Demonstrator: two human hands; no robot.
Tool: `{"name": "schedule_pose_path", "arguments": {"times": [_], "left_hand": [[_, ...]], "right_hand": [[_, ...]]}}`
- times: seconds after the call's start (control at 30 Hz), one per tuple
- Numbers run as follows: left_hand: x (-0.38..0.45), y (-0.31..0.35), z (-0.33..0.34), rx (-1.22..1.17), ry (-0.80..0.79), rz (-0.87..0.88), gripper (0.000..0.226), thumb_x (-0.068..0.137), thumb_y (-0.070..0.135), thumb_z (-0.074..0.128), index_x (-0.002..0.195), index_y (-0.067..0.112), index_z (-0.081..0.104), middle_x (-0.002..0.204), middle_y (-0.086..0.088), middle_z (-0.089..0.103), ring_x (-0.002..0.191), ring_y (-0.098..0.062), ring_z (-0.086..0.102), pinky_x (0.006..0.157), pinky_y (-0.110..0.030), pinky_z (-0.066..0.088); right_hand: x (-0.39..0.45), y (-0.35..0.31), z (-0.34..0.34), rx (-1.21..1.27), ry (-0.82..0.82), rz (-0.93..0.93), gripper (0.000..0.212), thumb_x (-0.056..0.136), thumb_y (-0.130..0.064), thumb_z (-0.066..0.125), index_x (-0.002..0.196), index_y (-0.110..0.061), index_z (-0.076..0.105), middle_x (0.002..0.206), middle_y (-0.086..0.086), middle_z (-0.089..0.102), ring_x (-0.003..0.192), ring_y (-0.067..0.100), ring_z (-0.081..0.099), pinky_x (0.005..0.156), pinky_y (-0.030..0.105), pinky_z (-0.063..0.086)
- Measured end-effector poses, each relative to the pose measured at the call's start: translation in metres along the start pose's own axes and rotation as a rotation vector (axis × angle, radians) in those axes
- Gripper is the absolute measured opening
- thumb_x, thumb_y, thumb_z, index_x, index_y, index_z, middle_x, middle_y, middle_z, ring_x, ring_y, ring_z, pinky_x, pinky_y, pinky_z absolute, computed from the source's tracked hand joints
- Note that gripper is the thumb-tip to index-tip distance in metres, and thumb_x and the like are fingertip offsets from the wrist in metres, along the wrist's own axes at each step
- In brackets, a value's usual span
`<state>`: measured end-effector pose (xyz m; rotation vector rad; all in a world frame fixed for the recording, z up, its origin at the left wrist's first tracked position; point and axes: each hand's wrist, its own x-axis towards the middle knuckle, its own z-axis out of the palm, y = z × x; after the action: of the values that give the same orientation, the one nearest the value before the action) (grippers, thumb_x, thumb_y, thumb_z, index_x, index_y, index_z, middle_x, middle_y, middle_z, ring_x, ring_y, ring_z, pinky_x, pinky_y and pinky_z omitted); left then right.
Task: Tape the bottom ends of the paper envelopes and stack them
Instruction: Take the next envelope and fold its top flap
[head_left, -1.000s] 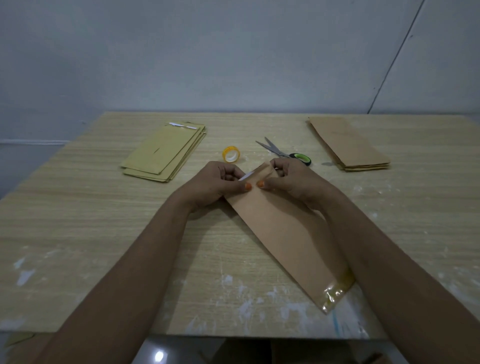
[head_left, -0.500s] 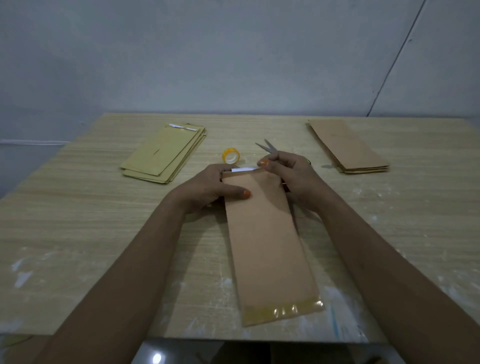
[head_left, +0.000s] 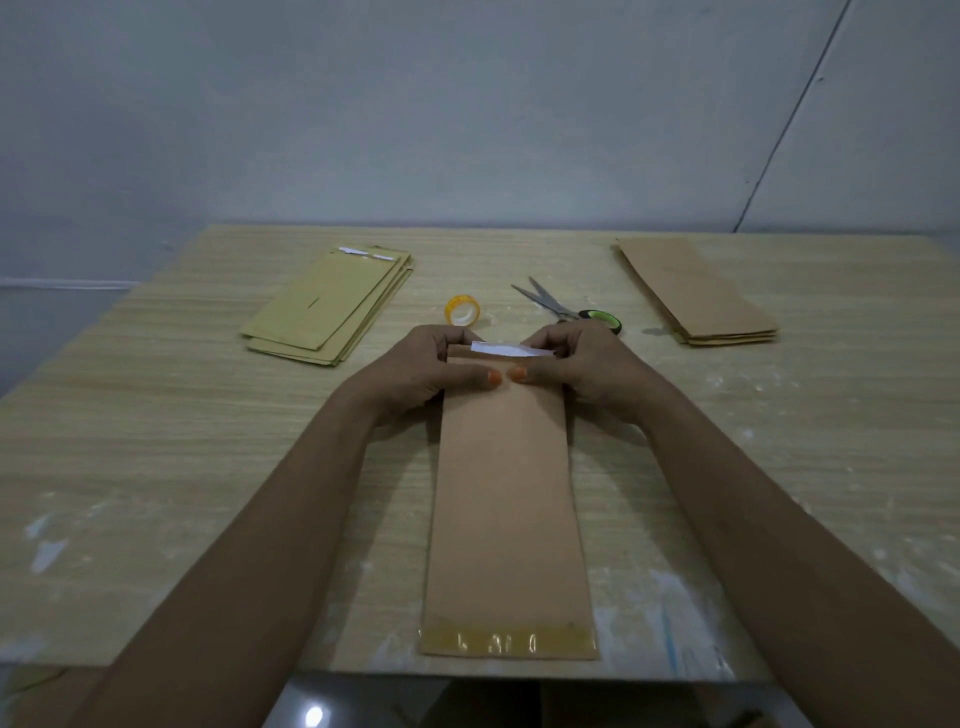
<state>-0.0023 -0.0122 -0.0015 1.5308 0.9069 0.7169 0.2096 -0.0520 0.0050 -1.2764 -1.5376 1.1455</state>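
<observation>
A long brown paper envelope (head_left: 506, 499) lies lengthwise in front of me on the table, its near end covered by a shiny strip of clear tape (head_left: 506, 640). My left hand (head_left: 415, 371) and my right hand (head_left: 582, 371) pinch the far end from both sides, thumbs on top almost touching. A white strip (head_left: 511, 349) shows at that far edge between my fingers. The roll of tape (head_left: 462, 310) stands just beyond my left hand. A stack of yellowish envelopes (head_left: 330, 304) lies at the back left, a stack of brown envelopes (head_left: 696, 291) at the back right.
Scissors (head_left: 566, 307) with a green and black handle lie beyond my right hand. The wooden table (head_left: 156, 441) carries white smears near its front edge, and the envelope's taped end reaches that edge. A grey wall stands behind.
The envelope swung from a diagonal lie to straight in front of me. My right hand came back onto the far end, and both thumbs now press it side by side.
</observation>
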Motion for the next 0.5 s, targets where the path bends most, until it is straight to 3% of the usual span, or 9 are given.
{"name": "schedule_pose_path", "arguments": {"times": [0.17,0.27,0.37,0.5], "left_hand": [[-0.0003,0.0003,0.0007,0.009,-0.008,-0.012,0.017,0.079,-0.001,0.076,0.09,0.005,0.065,0.079,-0.007,0.069,0.071,-0.011,0.065,0.062,-0.021,0.051],[-0.0017,0.0007,0.0014,-0.012,-0.024,-0.008,0.026,0.08,0.004,0.076,0.104,-0.002,0.067,0.089,-0.012,0.071,0.079,-0.013,0.067,0.068,-0.024,0.054],[-0.0039,0.0028,0.0044,-0.073,-0.06,-0.02,0.038,0.08,-0.001,0.075,0.117,-0.001,0.066,0.097,-0.011,0.074,0.085,-0.015,0.07,0.071,-0.026,0.056],[-0.0024,0.002,0.0071,-0.132,-0.009,-0.004,0.042,0.081,-0.005,0.072,0.121,-0.004,0.062,0.095,-0.014,0.074,0.079,-0.018,0.071,0.066,-0.027,0.057]], "right_hand": [[-0.0004,0.0004,0.0069,0.16,0.035,0.022,0.007,0.08,0.002,0.074,0.085,-0.002,0.071,0.074,0.006,0.071,0.067,0.013,0.066,0.06,0.023,0.052],[0.0012,0.0018,0.0085,0.18,0.096,0.027,0.001,0.084,-0.008,0.074,0.084,-0.009,0.075,0.077,0.007,0.072,0.07,0.015,0.065,0.063,0.026,0.051],[0.0037,0.0043,0.0066,0.135,0.183,-0.011,0.009,0.084,-0.01,0.075,0.091,-0.016,0.077,0.074,-0.004,0.071,0.07,0.008,0.064,0.064,0.022,0.051],[0.0037,0.0042,0.0069,0.048,0.266,-0.1,0.008,0.081,-0.005,0.077,0.088,-0.009,0.076,0.075,0.001,0.068,0.068,0.007,0.06,0.061,0.019,0.048]]}}
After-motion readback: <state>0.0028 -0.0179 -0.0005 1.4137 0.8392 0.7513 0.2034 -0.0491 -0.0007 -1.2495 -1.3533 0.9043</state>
